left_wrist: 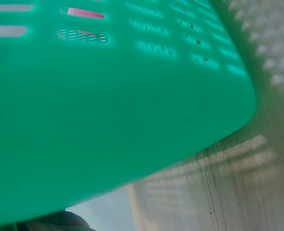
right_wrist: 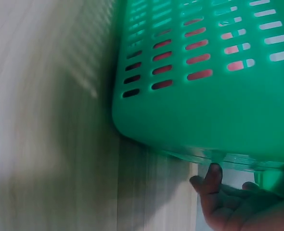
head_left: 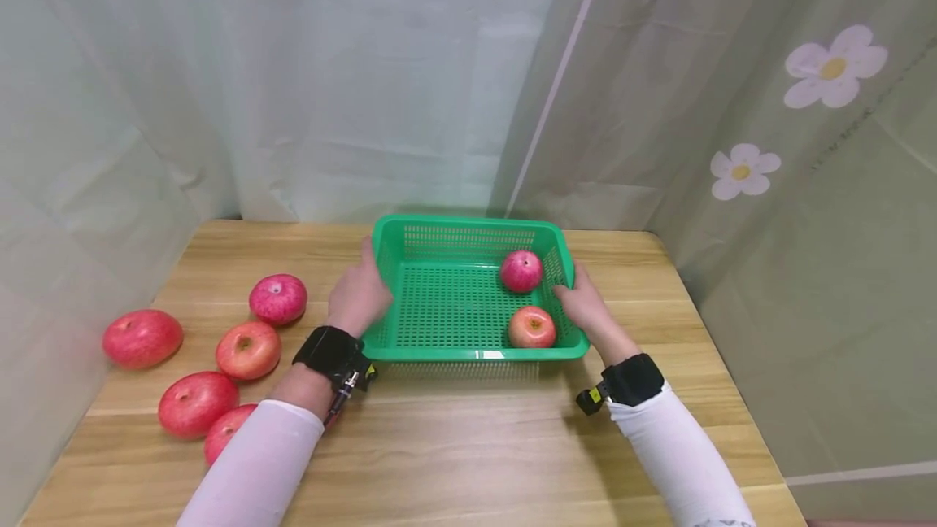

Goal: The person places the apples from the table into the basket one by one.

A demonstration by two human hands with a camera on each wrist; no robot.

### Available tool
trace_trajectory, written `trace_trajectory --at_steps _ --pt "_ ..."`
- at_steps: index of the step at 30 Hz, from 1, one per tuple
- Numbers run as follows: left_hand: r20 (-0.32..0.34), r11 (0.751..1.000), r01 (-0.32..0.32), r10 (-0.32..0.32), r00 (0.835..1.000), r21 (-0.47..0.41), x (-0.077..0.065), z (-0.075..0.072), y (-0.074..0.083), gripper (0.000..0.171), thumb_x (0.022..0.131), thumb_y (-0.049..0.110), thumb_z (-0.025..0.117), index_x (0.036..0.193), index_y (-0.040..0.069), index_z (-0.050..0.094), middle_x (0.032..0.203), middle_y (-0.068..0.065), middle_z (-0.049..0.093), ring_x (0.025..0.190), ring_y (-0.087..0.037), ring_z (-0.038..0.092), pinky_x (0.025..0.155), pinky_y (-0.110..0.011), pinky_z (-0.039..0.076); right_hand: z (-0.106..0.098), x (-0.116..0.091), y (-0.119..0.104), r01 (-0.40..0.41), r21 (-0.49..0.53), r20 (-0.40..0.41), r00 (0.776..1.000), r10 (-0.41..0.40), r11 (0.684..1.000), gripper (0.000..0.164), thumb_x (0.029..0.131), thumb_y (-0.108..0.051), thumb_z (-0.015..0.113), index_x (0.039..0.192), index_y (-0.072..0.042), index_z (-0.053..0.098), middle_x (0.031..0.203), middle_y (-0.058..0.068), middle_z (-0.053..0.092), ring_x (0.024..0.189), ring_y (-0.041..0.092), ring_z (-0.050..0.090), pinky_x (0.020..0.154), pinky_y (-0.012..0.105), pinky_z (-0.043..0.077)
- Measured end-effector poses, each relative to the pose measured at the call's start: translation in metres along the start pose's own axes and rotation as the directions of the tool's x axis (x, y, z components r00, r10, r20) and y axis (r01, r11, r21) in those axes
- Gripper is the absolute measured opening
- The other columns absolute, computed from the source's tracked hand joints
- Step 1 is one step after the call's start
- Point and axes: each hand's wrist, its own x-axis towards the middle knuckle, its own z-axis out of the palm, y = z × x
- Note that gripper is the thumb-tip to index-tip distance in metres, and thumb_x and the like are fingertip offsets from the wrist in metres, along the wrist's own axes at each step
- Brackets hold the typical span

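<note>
A green plastic basket [head_left: 454,354] with slotted walls is held between both hands over the wooden table. My left hand [head_left: 360,293] grips its left rim; in the left wrist view the basket's wall [left_wrist: 113,115] covers most of that hand. On the opposite side my right hand [head_left: 586,299] holds the right rim, thumb over the edge and fingers outside. Some of those fingers [right_wrist: 213,175] show against the wall in the right wrist view. Inside the basket, toward its right end, lie a dark pink apple [head_left: 522,272] and a paler red apple [head_left: 532,327].
Several loose apples lie on the table [head_left: 468,462] to the left, among them a pink one [head_left: 278,299] and a red one [head_left: 142,338]. My left forearm partly covers another apple [head_left: 225,429]. A pale curtain [head_left: 381,88] hangs behind and beside the table.
</note>
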Motion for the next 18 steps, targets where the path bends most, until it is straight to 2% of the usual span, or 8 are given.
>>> trace_trajectory --at_steps 10,18 --pt "0.007 1.0 0.007 -0.007 1.0 0.0 0.0007 0.0021 0.0009 0.109 0.091 -0.001 0.06 0.17 0.011 -0.014 0.076 -0.015 0.059 0.062 -0.03 0.06 0.054 -0.041 0.047 -0.0008 0.001 0.0041 0.008 -0.001 0.003 1.0 -0.008 1.0 0.068 0.109 -0.012 0.049 0.17 -0.006 0.017 0.164 0.026 0.036 0.149 0.044 0.038 0.12 0.063 0.033" --pt "0.013 1.0 0.015 -0.014 1.0 -0.021 -0.0001 0.0008 0.0015 0.105 0.093 0.0 0.056 0.17 0.012 -0.015 0.072 -0.011 0.056 0.058 -0.026 0.056 0.053 -0.039 0.045 0.0001 0.0012 0.0029 -0.013 0.042 0.024 1.0 0.012 0.999 0.062 0.109 -0.011 0.048 0.166 -0.005 0.025 0.162 0.025 0.04 0.145 0.044 0.044 0.116 0.063 0.039"
